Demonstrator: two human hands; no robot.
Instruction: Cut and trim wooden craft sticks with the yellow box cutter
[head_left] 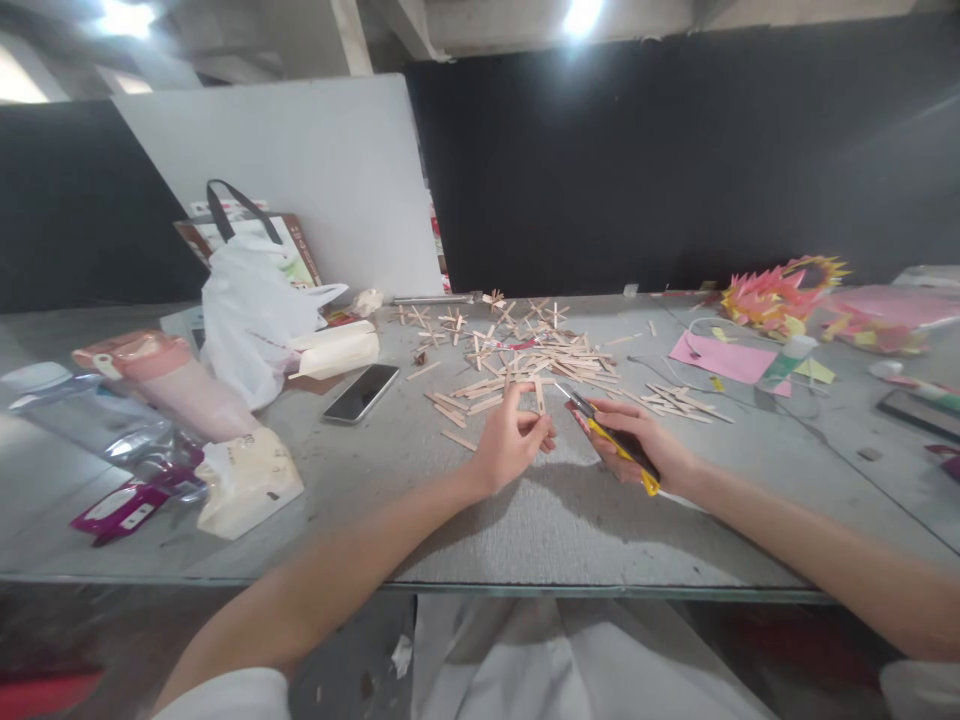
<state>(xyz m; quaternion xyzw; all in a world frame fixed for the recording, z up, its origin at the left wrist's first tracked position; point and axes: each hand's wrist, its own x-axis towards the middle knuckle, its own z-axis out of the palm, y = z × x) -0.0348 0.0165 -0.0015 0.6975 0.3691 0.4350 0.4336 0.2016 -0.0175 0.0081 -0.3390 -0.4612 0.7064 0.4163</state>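
My left hand is closed in a pinch on a short wooden stick, held upright just above the grey table. My right hand is wrapped round a yellow and black utility knife, whose blade tip points toward the stick and sits close to it. Just beyond both hands lies a heap of loose wooden sticks and small stick crosses.
A black phone lies left of the heap. Bags, a white plastic bag and packets crowd the table's left. Pink paper, a glue bottle and a paper craft sit at the right. The table's front edge runs near me.
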